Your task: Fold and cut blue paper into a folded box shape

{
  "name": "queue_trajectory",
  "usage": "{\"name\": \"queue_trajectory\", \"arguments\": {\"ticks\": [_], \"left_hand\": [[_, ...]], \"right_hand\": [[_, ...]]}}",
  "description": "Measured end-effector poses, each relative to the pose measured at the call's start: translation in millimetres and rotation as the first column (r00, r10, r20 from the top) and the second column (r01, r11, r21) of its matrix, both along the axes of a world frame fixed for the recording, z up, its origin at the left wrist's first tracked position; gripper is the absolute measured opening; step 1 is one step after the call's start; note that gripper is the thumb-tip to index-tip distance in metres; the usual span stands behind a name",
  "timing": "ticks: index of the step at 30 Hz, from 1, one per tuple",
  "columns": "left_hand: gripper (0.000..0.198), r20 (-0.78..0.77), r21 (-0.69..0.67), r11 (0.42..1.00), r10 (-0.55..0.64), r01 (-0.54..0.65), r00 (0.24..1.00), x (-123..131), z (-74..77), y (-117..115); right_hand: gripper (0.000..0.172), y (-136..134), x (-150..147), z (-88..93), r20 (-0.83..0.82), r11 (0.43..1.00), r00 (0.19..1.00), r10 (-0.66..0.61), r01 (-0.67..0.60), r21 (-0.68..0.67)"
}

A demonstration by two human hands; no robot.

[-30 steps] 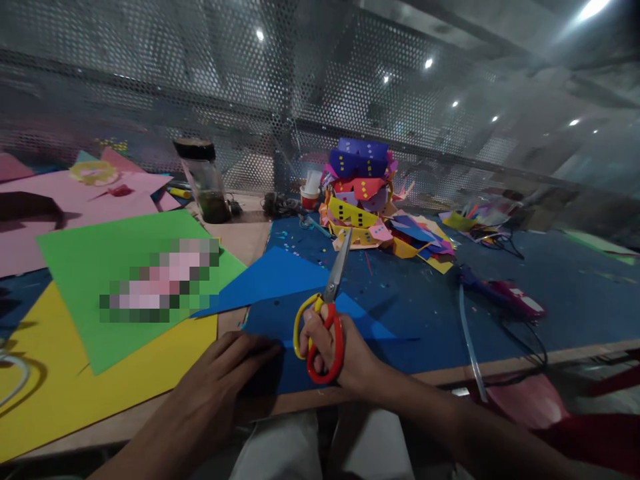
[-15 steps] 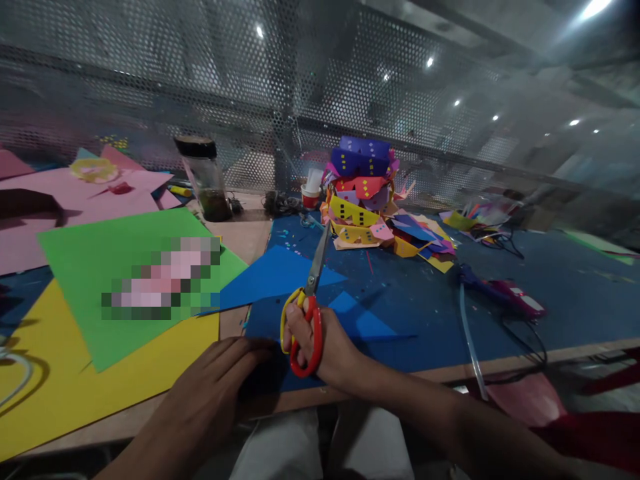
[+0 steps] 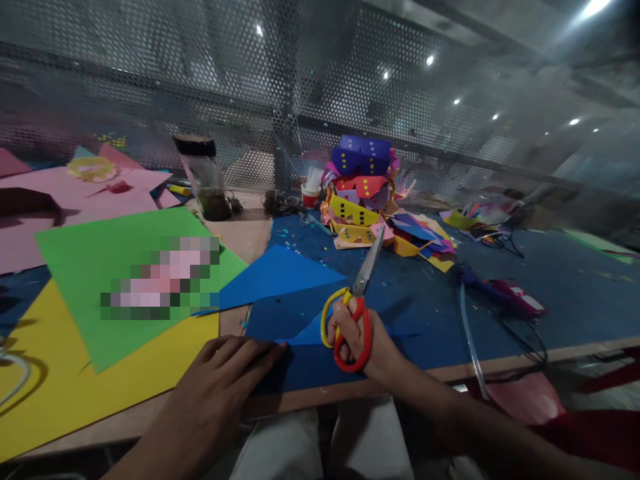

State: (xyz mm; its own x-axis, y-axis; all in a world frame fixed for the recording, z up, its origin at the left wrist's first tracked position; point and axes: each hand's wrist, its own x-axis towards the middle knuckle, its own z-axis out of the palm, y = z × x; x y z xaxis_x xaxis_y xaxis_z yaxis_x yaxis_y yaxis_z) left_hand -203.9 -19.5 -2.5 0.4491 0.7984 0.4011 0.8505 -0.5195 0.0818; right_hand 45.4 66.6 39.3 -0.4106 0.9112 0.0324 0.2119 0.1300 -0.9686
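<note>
My right hand (image 3: 356, 333) is closed round the handles of a pair of scissors (image 3: 367, 270), one loop yellow and one red. The steel blades are together and point up and away over the table. Under this hand lies a bright blue piece of paper (image 3: 311, 331), mostly hidden, with a narrow tip showing to the right of the wrist. My left hand (image 3: 233, 363) lies palm down near the table's front edge, fingers stretched out, the fingertips at the left end of that paper. Beyond both hands rests another blue paper piece (image 3: 280, 273).
Green (image 3: 90, 267) and yellow paper sheets (image 3: 125, 393) cover the left side. A black-lidded jar (image 3: 205, 180) stands behind. At the back are stacked paper bands (image 3: 363, 187) and a paper cup (image 3: 310, 195). A glue gun (image 3: 505, 293) with a cord lies right.
My right hand has slid to the right along the blue paper, carrying the scissors with it. My left hand has shifted slightly to the right, its fingertips now at the paper's left end.
</note>
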Motion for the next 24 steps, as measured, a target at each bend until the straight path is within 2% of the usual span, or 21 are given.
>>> {"name": "queue_trajectory", "arguments": {"ticks": [5,10,14,24], "left_hand": [[0.058,-0.012,-0.02,1.0,0.011,-0.011,1.0,4.1,0.5,1.1],[0.061,-0.031,-0.023,1.0,0.021,-0.022,0.999,4.9,2.1,1.5],[0.062,-0.031,0.007,1.0,0.009,-0.009,0.999,1.6,0.3,2.1],[0.063,-0.11,0.073,0.997,-0.01,0.018,0.994,-5.8,-0.2,4.2]], "right_hand": [[0.054,-2.1,-22.5,-1.1,-0.062,0.998,0.997,0.04,-0.042,-0.035],[0.052,-1.9,-44.0,-3.9,-0.097,0.991,0.987,0.131,-0.13,0.014],[0.052,-0.7,-24.4,-5.1,-0.113,0.996,0.991,0.078,-0.083,-0.039],[0.049,-2.7,44.4,1.6,0.009,0.988,0.988,-0.154,0.154,-0.014]]}}
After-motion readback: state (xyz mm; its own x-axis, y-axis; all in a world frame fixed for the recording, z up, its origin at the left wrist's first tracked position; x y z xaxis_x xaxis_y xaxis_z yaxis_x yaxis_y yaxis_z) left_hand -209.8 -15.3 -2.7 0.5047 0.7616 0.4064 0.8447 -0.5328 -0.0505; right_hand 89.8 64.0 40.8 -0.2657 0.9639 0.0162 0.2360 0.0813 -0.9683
